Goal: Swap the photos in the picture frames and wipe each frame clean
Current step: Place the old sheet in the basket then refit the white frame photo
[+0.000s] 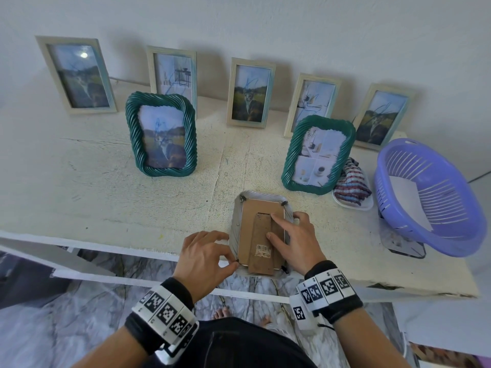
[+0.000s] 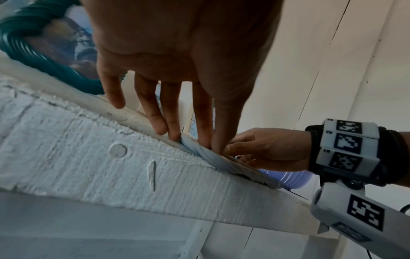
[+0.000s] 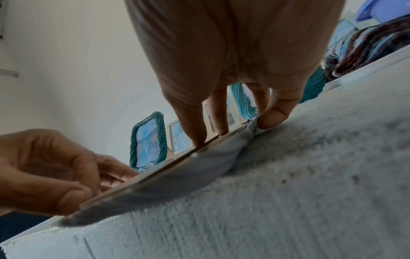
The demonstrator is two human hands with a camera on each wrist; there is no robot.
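— Where was the frame being worked on?

— The white frame (image 1: 263, 235) lay face down at the near edge of the white table (image 1: 106, 197), its brown cardboard backing (image 1: 261, 229) and folded stand facing up.

— And the hands?

— The right hand (image 1: 295, 240) lay on the backing with its fingers nearly straight, pressing it flat, thumb at the frame's right rim. The left hand (image 1: 204, 257) was at the frame's lower left corner, thumb and forefinger drawn together there; it looked like a pinch on a small black clip (image 1: 237, 261), though the wrist views were too blurred to be sure.

— What stood around it?

— Two green rope-pattern frames (image 1: 161, 135) stood upright behind, one to the left and one to the right (image 1: 318, 155). Five pale frames (image 1: 251, 92) leaned along the wall. A striped cloth (image 1: 352, 183) sat on a small white tray just beside the right green frame, and a purple basket (image 1: 430, 197) rested tilted at the table's right end.
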